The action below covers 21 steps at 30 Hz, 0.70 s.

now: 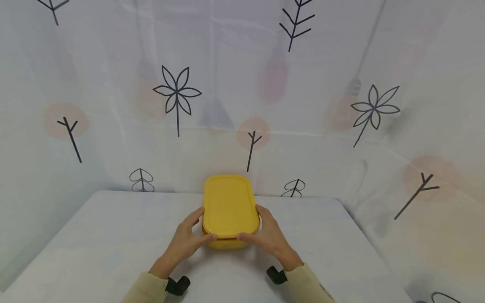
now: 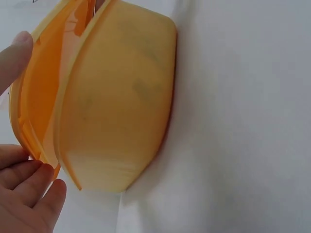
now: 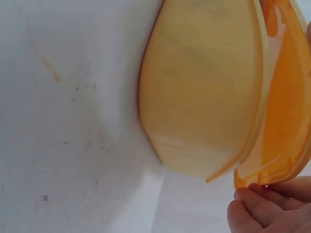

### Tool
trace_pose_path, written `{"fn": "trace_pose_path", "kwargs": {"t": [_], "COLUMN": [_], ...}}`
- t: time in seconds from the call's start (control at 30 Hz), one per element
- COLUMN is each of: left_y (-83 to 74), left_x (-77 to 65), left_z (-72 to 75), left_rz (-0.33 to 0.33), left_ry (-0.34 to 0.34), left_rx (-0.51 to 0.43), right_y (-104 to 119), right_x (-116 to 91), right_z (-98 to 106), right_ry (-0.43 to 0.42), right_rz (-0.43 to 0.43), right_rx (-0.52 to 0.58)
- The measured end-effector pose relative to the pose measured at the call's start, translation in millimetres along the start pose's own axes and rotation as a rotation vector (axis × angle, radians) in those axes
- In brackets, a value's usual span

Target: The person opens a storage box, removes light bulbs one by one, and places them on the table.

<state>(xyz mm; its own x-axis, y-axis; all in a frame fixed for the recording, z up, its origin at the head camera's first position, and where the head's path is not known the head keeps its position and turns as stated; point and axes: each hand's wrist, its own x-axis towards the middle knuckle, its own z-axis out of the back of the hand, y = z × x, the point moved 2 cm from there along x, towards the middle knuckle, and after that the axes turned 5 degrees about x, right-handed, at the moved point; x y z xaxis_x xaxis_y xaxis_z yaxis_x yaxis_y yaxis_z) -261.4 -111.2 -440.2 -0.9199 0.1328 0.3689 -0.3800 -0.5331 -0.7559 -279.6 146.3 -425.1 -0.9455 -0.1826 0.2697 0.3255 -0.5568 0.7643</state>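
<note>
A yellow rectangular lid [image 1: 229, 206] with rounded corners is held by both hands at the middle of the table. Under it stands a yellow plastic container [image 1: 227, 244], paler in the wrist views. The left hand [image 1: 185, 239] grips the lid's left side, thumb at the near edge, fingers farther along. On the opposite side the right hand [image 1: 270, 235] holds it the same way. Both wrist views show a gap between the raised lid [image 2: 41, 92] and the container's rim. What lies inside the container [image 3: 204, 97] is hidden.
The white table [image 1: 94, 244] ends at a back edge just behind the container. A white patterned cloth [image 1: 227, 63] hangs behind and along the sides. Dark bands with small cameras [image 1: 179, 286] sit at the wrists.
</note>
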Motion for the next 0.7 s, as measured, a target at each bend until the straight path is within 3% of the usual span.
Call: {"fn": "trace_pose_path", "kwargs": {"t": [0.3, 0.7], "left_y": [-13.1, -36.8], "left_x": [2.1, 11.9], "left_z": [-6.1, -25.8], "left_rz": [-0.094, -0.128], "left_ry": [-0.027, -0.027], "left_rx": [0.012, -0.035], "right_y": [-1, -7], "right_x": [-5, -15], "right_z": [13, 42], "right_ry": [-0.011, -0.058], "right_rz": [-0.011, -0.002], "right_rx": [-0.017, 0.036]}}
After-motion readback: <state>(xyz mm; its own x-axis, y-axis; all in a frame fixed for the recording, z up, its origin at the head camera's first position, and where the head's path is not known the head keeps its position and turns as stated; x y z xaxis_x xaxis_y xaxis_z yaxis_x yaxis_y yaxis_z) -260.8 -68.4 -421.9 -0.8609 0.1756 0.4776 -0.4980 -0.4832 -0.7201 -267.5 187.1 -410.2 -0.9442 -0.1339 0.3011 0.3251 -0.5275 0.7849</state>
